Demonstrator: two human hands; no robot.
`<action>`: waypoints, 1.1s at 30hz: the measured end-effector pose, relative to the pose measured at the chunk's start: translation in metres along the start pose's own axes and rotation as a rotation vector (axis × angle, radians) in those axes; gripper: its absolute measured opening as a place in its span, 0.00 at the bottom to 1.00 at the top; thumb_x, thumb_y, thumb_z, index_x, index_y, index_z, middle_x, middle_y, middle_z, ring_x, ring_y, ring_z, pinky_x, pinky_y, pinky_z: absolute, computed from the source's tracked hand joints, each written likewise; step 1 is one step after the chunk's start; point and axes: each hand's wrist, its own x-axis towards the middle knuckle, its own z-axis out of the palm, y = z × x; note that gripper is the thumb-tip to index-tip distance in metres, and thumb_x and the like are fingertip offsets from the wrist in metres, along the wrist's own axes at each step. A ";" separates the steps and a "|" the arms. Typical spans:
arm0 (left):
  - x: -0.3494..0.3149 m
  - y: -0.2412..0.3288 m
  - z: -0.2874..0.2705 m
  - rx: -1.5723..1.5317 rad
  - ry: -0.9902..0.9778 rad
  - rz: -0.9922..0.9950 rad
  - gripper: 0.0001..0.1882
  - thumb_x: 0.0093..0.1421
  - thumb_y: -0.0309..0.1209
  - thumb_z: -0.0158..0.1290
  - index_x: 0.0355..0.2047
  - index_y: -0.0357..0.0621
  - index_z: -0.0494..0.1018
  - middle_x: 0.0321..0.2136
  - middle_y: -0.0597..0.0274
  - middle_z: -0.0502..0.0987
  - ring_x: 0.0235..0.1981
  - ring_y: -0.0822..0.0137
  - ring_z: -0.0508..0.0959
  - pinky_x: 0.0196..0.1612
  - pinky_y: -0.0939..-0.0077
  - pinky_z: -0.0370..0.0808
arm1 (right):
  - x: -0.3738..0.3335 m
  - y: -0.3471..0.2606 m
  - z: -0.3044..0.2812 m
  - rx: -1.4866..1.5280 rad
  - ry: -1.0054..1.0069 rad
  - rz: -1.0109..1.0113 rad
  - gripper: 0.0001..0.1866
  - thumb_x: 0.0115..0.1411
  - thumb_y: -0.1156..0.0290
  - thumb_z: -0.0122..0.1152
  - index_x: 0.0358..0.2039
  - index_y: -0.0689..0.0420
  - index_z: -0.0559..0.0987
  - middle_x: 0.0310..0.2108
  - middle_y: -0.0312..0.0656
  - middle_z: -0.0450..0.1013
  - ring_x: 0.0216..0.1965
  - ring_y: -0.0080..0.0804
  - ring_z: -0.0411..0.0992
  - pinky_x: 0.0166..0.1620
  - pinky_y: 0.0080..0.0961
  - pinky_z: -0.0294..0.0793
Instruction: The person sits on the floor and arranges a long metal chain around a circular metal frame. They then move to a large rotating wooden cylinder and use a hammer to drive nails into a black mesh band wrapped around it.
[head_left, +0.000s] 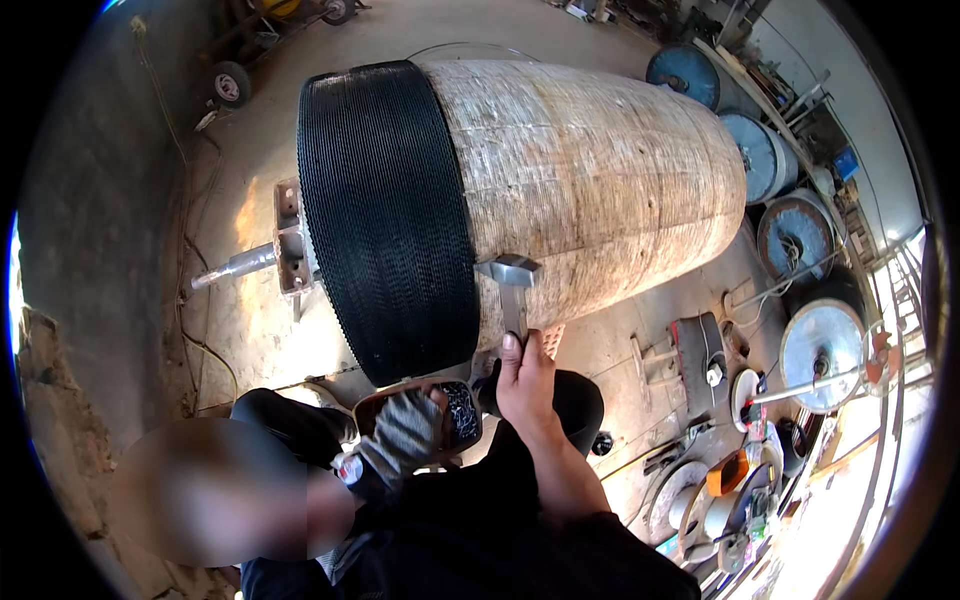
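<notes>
The right hand point(527, 378) grips a steel-headed hammer point(513, 300); the left hand point(408, 430), in grey knit, covers part of a tray point(366, 408), its grip unclear to me. Beyond lies a bulging drum point(600, 165), pale and rough beside its ribbed black band point(390, 210).

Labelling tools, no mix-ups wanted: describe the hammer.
Find the big drum, its left end wrapped in a black band. Just right of the band's lower part, the right hand holds the hammer. Its shiny grey head sets it apart from drum and band.
</notes>
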 end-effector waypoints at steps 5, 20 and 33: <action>0.060 -0.011 -0.073 0.248 0.481 0.325 0.18 0.41 0.16 0.58 0.34 0.40 0.69 0.34 0.52 0.76 0.31 0.54 0.77 0.30 0.59 0.74 | -0.013 -0.026 -0.029 0.546 0.310 -0.193 0.20 0.72 0.56 0.43 0.37 0.63 0.69 0.24 0.36 0.67 0.19 0.21 0.63 0.22 0.16 0.62; 0.121 -0.052 -0.112 0.607 0.725 0.281 0.22 0.48 0.26 0.58 0.47 0.45 0.76 0.43 0.55 0.73 0.42 0.53 0.76 0.44 0.56 0.75 | 0.007 -0.009 -0.013 -0.228 0.017 -0.142 0.12 0.71 0.64 0.48 0.38 0.62 0.68 0.18 0.35 0.68 0.18 0.27 0.67 0.22 0.22 0.67; 0.132 -0.055 -0.113 0.619 0.786 0.138 0.23 0.44 0.19 0.57 0.44 0.47 0.78 0.43 0.56 0.74 0.42 0.54 0.76 0.45 0.56 0.73 | 0.014 -0.014 -0.020 0.103 0.103 -0.087 0.10 0.67 0.70 0.54 0.40 0.64 0.70 0.22 0.53 0.72 0.22 0.55 0.74 0.24 0.40 0.72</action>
